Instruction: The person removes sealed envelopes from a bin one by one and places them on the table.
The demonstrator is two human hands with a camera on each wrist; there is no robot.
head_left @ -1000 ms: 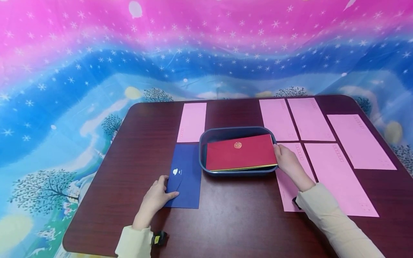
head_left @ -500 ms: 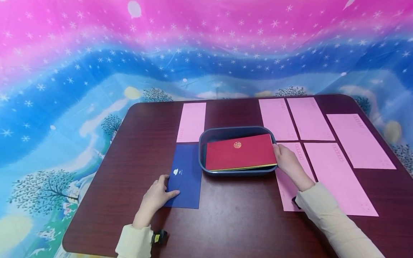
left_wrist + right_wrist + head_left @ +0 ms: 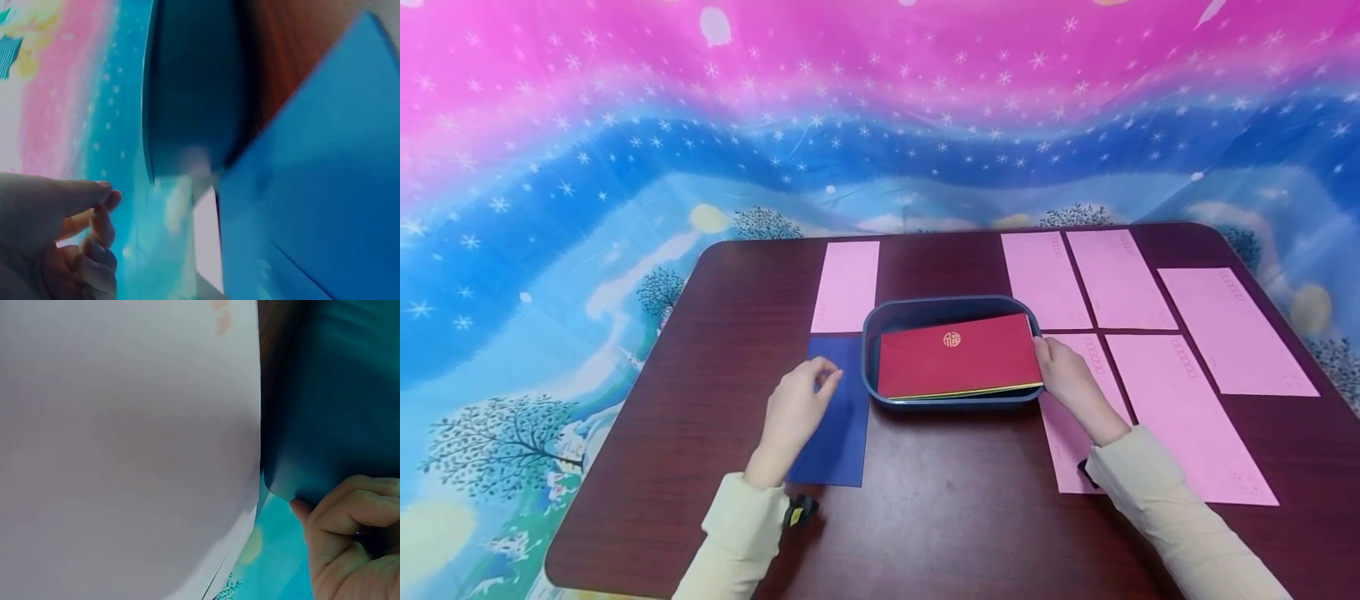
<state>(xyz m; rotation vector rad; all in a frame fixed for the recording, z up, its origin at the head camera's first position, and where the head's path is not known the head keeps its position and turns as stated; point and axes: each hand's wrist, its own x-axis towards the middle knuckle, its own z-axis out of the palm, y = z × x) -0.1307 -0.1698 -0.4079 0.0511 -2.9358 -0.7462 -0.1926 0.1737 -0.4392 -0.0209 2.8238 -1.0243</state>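
Observation:
In the head view my left hand (image 3: 793, 408) hovers over a dark blue envelope (image 3: 838, 442), its fingers loosely bent and nothing between them. The left wrist view has the same hand (image 3: 75, 244) apart from the blue envelope (image 3: 312, 169). My right hand (image 3: 1067, 379) grips the right end of a dark blue-grey plastic bin (image 3: 951, 403); its fingers (image 3: 350, 506) lie at the bin's edge in the right wrist view. Inside the bin rests a stack of red envelopes (image 3: 955, 367), the top one with a gold emblem and a yellow edge below it.
Several pink envelopes (image 3: 1180, 408) lie in rows on the right of the dark wooden table (image 3: 940, 517). One more pink envelope (image 3: 847, 287) lies behind the blue one, left of the bin. A patterned cloth (image 3: 880, 142) hangs behind the table.
My left hand has let go of the blue envelope's left edge and moved up and to the right over it. The envelope stays in place. My right hand and the bin have not moved.

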